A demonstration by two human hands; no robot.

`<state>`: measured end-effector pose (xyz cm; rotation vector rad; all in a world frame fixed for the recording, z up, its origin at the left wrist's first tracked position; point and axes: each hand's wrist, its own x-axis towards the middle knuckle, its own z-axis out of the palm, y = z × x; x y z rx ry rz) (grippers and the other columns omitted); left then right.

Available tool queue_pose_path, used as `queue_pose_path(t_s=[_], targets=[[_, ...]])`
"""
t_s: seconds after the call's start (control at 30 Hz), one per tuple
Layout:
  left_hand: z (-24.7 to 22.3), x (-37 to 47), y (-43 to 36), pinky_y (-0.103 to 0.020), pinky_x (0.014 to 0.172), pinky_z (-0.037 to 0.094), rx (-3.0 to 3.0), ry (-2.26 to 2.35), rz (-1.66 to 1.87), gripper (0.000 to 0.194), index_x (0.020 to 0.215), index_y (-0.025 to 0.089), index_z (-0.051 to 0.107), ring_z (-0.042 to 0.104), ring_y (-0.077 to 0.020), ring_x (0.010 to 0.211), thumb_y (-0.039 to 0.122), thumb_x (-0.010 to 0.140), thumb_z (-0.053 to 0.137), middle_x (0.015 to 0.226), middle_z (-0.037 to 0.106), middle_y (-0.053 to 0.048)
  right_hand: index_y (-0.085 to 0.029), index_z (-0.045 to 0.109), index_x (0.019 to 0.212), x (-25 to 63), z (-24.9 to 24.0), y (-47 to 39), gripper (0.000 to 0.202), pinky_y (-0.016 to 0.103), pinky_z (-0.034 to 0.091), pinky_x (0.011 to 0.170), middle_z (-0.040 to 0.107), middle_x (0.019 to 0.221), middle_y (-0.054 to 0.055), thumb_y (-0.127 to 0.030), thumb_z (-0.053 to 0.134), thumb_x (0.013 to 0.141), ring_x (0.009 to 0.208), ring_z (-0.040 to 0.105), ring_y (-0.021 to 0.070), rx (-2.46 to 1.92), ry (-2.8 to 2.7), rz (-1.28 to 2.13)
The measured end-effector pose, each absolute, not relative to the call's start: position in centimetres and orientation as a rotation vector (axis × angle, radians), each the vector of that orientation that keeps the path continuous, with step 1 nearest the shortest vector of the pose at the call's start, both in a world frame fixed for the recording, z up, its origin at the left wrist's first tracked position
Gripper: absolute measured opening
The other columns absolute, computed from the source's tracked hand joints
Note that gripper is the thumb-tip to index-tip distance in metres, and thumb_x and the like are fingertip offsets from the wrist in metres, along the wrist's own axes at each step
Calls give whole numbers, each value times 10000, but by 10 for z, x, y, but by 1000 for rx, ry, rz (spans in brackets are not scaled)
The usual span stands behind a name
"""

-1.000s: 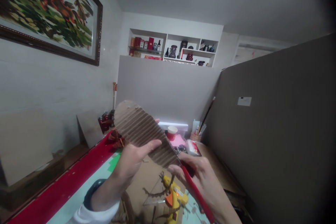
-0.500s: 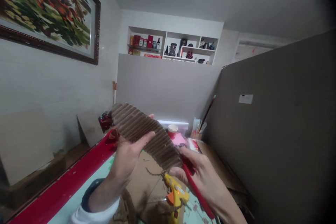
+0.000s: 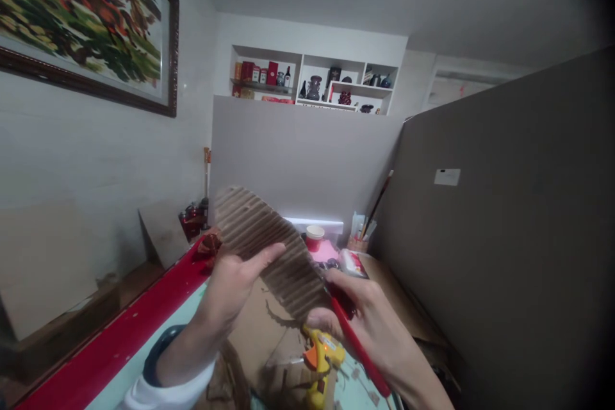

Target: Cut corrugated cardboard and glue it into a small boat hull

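A curved piece of corrugated cardboard (image 3: 269,237) hangs in the air over the work surface. My left hand (image 3: 240,288) grips its lower left edge, thumb on the ribbed face and the other fingers hidden behind. At the lower right end, my right hand (image 3: 360,320) is closed around a red-handled tool (image 3: 358,349), whose jaws are mostly hidden at the cardboard's edge. Below the hands, a yellow glue gun (image 3: 327,352) with an orange trigger lies on brown cardboard (image 3: 259,339).
A red rail (image 3: 120,327) runs along the left. Behind the hands are a paper cup (image 3: 314,238), pink paper (image 3: 328,252) and a holder with brushes (image 3: 358,240). Grey panels (image 3: 307,160) stand at the back and right. Scraps lie beside the glue gun.
The cardboard has tilted more steeply, its upper left end shifting right. The fingertip that showed behind it is now hidden. Both hands keep their hold, and the view has shifted slightly.
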<state>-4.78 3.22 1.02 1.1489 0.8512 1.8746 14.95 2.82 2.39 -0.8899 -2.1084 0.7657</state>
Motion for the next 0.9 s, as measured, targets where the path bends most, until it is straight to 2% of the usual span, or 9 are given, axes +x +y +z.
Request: queue_pose_path(t_s=[0.1, 0.17, 0.3, 0.43, 0.53, 0.67, 0.83, 0.9], targets=[[7, -47, 31, -436, 1038, 489, 1212, 875, 1754, 356, 1053, 172, 789, 702, -299, 1078, 333, 740, 840, 1119, 784, -96, -196, 512, 746, 151, 25, 26, 422, 234, 319, 547, 461, 696, -34, -562, 710, 818, 634, 379, 132, -841, -2078, 831], [6, -46, 30, -408, 1048, 479, 1215, 874, 1722, 342, 1055, 175, 788, 691, -285, 1105, 345, 761, 823, 1135, 780, -89, -199, 486, 704, 151, 24, 26, 424, 232, 291, 535, 423, 670, -45, -538, 704, 836, 619, 345, 123, -844, -2073, 791], [5, -46, 26, -406, 950, 541, 1170, 896, 1642, 326, 1009, 154, 789, 724, -294, 1026, 379, 775, 808, 1069, 796, -101, -195, 471, 614, 152, 23, 28, 482, 248, 245, 509, 346, 599, -56, -562, 652, 867, 569, 290, 112, -919, -2086, 686], [4, -47, 27, -420, 888, 564, 1137, 919, 1614, 327, 997, 151, 778, 736, -300, 966, 389, 775, 806, 1042, 799, -96, -191, 502, 631, 153, 23, 31, 489, 243, 281, 502, 398, 599, -45, -605, 662, 838, 573, 336, 119, -921, -2092, 678], [5, -47, 28, -413, 936, 542, 1159, 917, 1628, 320, 1018, 161, 771, 724, -284, 1001, 375, 782, 803, 1067, 794, -81, -188, 550, 697, 153, 24, 32, 468, 239, 324, 507, 461, 628, -35, -619, 704, 795, 590, 389, 132, -942, -2094, 664], [5, -44, 27, -375, 1035, 476, 1320, 891, 1635, 303, 1053, 177, 766, 680, -254, 1108, 335, 796, 799, 1129, 780, -64, -184, 614, 788, 153, 24, 31, 455, 243, 377, 544, 541, 686, -10, -634, 672, 823, 628, 449, 150, -918, -2094, 623], [8, -39, 23, -362, 1016, 499, 1293, 763, 1577, 257, 1066, 200, 766, 683, -244, 1111, 291, 826, 776, 1157, 770, -50, -191, 540, 690, 151, 22, 28, 465, 238, 313, 523, 446, 642, -38, -610, 648, 859, 597, 363, 126, -880, -2063, 653], [11, -39, 22, -342, 951, 543, 1209, 670, 1545, 237, 1044, 192, 773, 708, -238, 1056, 276, 822, 778, 1112, 782, -56, -198, 477, 638, 151, 20, 29, 491, 244, 277, 518, 382, 621, -51, -598, 637, 872, 585, 313, 118, -885, -2067, 660]])
